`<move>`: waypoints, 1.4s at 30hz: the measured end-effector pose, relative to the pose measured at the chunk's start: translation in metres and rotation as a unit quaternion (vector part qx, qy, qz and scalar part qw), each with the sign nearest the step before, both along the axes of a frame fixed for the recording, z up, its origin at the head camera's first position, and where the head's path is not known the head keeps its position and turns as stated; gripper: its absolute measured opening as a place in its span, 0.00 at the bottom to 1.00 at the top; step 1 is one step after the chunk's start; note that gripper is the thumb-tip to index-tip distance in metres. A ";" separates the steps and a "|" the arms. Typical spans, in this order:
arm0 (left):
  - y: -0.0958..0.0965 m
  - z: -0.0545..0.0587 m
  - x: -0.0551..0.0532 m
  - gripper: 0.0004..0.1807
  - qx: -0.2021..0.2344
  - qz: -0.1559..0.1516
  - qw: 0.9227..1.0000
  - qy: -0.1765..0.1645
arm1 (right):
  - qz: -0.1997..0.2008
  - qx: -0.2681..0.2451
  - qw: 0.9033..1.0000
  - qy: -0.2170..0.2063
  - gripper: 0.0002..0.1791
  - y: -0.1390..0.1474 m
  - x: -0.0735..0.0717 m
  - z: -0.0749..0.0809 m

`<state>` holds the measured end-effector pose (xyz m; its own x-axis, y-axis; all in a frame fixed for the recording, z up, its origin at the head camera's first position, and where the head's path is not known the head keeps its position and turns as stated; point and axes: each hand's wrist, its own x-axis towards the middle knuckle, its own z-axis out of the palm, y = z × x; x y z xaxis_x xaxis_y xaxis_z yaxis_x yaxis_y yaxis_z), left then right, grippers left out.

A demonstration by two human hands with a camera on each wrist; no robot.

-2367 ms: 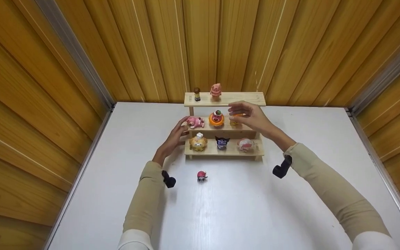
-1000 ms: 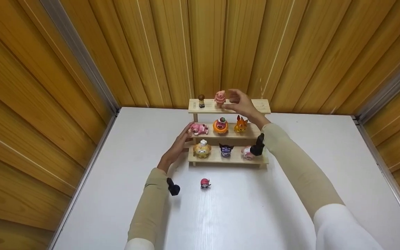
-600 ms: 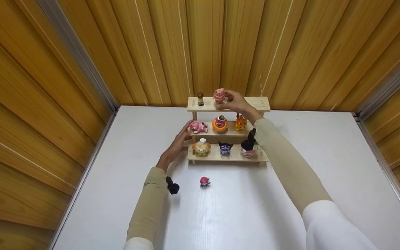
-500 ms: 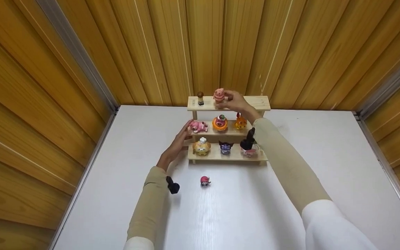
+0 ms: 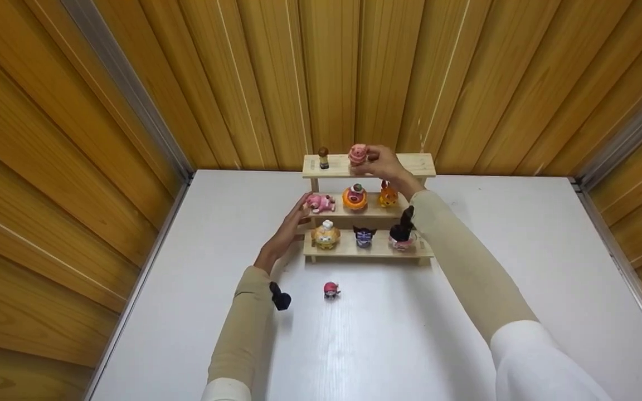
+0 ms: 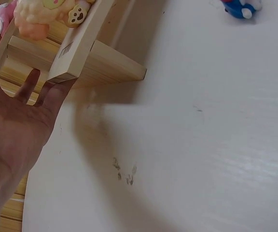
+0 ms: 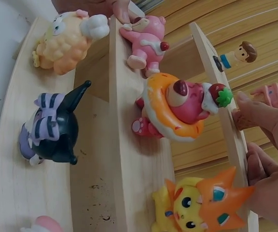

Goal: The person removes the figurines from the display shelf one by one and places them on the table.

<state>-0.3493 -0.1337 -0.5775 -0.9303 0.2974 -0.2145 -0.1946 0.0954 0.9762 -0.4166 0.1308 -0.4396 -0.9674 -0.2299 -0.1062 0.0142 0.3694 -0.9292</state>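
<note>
On the top tier of a three-tier wooden display stand, my right hand pinches a pink ice-cream-cone figurine between thumb and fingers. The right wrist view shows the thumb against its cone base. My left hand touches the stand's left end with extended, spread fingers, near a pink bear figurine on the middle tier. A small brown-haired figurine stands left of the held one. Below are a bear in an orange ring and an orange-hooded yellow figurine.
The bottom tier carries a chef-hatted figurine, a black-eared one and a pink-white one, partly covered by the right wrist camera. A red-capped figurine sits on the white table. Wood-patterned walls enclose the table.
My right hand has left the orange-hooded figurine, reached up to the top tier and taken hold of the ice-cream-cone figurine, now shifted slightly right. My left hand stays at the stand's end.
</note>
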 end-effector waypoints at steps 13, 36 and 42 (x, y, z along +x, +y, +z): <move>0.002 0.002 -0.006 0.32 -0.008 -0.002 1.000 -0.007 | 0.000 0.053 0.998 0.012 0.24 0.011 0.003 0.012; 0.003 0.005 -0.011 0.33 -0.012 -0.001 1.000 -0.006 | -0.005 -0.046 0.999 0.013 0.31 0.040 0.025 0.029; 0.003 0.005 -0.011 0.32 -0.008 -0.001 1.000 -0.006 | 0.016 -0.039 0.999 0.034 0.32 0.042 0.035 0.033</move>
<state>-0.3608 -0.1303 -0.5723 -0.9271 0.2948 -0.2314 -0.2071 0.1116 0.9719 -0.3818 0.1727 -0.4063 -0.9637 -0.2663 -0.0217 -0.0602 0.2957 -0.9534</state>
